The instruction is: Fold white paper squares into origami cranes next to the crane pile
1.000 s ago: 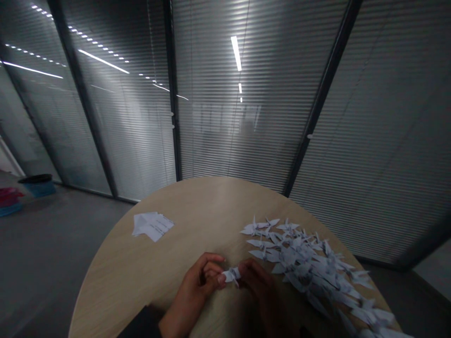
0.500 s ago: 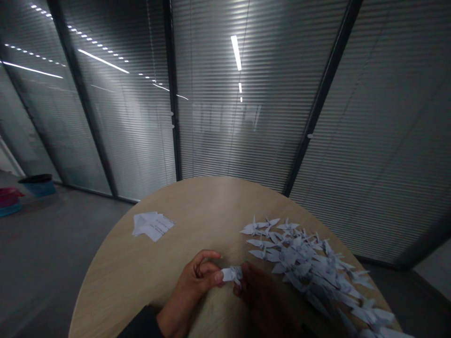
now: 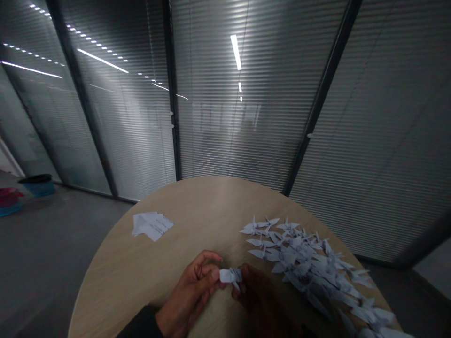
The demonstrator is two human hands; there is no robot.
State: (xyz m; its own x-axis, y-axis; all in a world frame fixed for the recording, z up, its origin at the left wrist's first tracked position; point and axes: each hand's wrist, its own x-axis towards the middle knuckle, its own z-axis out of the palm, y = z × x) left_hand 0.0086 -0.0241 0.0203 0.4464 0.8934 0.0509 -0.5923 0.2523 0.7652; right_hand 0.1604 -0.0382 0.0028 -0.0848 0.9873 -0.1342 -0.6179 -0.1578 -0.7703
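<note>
A small white origami piece (image 3: pixel 229 276), partly folded and creased, is held just above the table near its front. My left hand (image 3: pixel 192 288) pinches its left end between thumb and fingers, the index finger arched above. In deep shadow, my right hand (image 3: pixel 259 291) closes on the right end; most of its fingers are hard to make out. Just beyond the right hand lies a heap of white paper cranes (image 3: pixel 299 256), wings spread and overlapping.
The round wooden table (image 3: pixel 211 206) carries a few loose white paper sheets (image 3: pixel 154 225) with printed lines at left. Behind it stands a glass partition with blinds (image 3: pixel 232 141). On the floor at far left are a blue bucket (image 3: pixel 39 186) and a red-and-blue one (image 3: pixel 9 202).
The origami piece has turned slightly and shifted a little left between my hands. My left thumb has moved slightly on its left end. The crane heap and sheets stay put.
</note>
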